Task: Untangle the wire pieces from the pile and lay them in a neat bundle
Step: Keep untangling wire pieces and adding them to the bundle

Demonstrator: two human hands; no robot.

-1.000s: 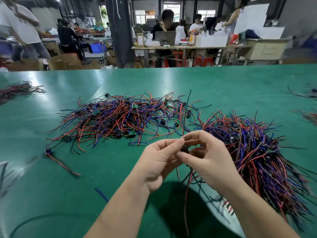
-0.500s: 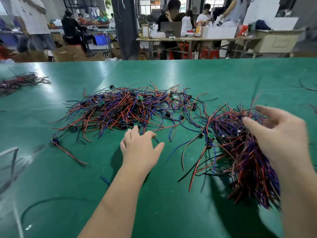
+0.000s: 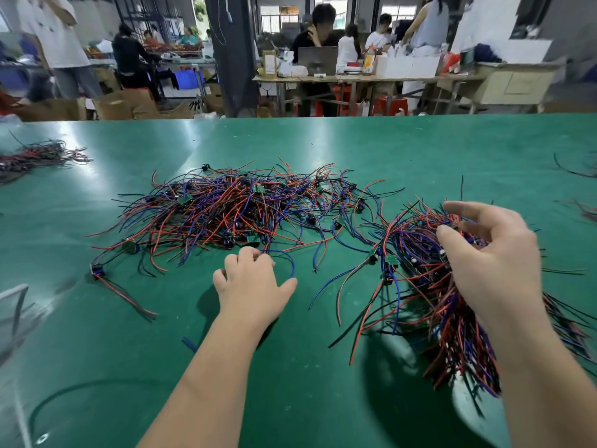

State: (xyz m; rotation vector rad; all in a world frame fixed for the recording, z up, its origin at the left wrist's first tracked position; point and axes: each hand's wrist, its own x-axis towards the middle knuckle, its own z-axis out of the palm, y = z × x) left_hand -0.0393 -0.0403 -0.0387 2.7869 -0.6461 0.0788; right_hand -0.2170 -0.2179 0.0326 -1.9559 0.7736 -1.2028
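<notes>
A loose tangled pile of red, blue and black wire pieces [image 3: 232,211] with small green boards lies mid-table. To its right lies a denser bundle of the same wires [image 3: 429,286], its ends pointing toward me. My left hand [image 3: 252,282] reaches the pile's near edge. Its fingers bend down beside a looping blue wire [image 3: 287,257], its thumb is spread away, and its fingertips are hidden. My right hand [image 3: 491,263] hovers on top of the bundle with fingers spread and relaxed, gripping nothing.
The green table [image 3: 323,383] stretches wide. A single wire piece with a connector [image 3: 106,279] lies left of the pile. Another wire heap [image 3: 38,156] sits far left and stray wires [image 3: 578,169] far right. People work at benches beyond the table.
One second ago both hands pinched one wire piece together in front of me. They have parted: the right went to the bundle, the left reached the pile's near edge and curled its fingers.
</notes>
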